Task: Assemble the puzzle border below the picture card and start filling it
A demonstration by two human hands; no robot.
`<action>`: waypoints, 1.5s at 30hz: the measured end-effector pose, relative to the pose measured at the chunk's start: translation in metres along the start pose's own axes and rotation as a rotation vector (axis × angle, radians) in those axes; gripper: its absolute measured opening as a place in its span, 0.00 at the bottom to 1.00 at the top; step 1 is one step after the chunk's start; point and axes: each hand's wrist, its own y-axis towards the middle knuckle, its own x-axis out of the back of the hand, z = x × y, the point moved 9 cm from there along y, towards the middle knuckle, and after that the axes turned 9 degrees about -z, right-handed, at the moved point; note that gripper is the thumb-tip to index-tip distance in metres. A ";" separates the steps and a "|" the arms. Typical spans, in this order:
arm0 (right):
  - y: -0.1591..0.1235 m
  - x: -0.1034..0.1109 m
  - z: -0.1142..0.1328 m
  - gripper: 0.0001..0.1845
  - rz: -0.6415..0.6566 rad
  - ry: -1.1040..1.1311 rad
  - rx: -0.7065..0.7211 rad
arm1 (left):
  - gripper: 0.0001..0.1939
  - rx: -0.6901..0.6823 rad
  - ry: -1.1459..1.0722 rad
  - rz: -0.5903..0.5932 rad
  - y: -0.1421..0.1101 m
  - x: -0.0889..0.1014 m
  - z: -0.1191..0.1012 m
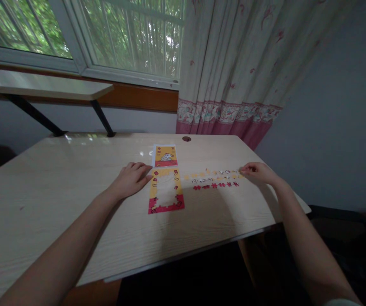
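A jigsaw puzzle's assembled border (180, 200), yellow above and red below, lies on the table around an unfilled middle. My left hand (133, 180) rests by its upper left corner, fingers stretched out and thumb apart, with nothing held. Just beyond the border lies a picture card (166, 156) showing a white animal on yellow and red. To the right, loose puzzle pieces (214, 185) are laid in rows: yellow and white ones farther off, red ones nearest. At the right end of the far row, my right hand (259, 173) pinches a small puzzle piece, mostly hidden by the fingertips.
The pale wooden table (122, 242) has a round cable hole (186, 139) near its back edge. A raised shelf (45, 85) on black supports stands at the back left. Behind are a window and a floral curtain (224, 85); a dark chair (339, 216) is at the right.
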 end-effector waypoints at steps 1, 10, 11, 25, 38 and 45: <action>-0.002 -0.001 -0.003 0.15 0.006 -0.016 -0.006 | 0.26 -0.002 0.004 0.001 0.000 0.000 0.000; -0.007 -0.027 0.019 0.16 0.051 -0.086 0.128 | 0.24 0.000 -0.017 -0.008 0.000 -0.004 0.006; -0.006 -0.030 0.021 0.15 0.063 -0.102 0.138 | 0.24 0.000 -0.012 -0.005 0.000 -0.004 0.006; 0.005 -0.041 0.024 0.09 0.227 -0.048 0.091 | 0.21 0.011 -0.031 -0.035 0.000 0.002 0.003; 0.015 -0.083 0.200 0.12 0.118 0.594 0.280 | 0.14 0.151 -0.574 -0.182 0.005 0.030 -0.029; 0.018 -0.156 0.278 0.10 0.217 0.899 0.248 | 0.13 0.373 -0.853 -0.226 0.004 0.019 -0.014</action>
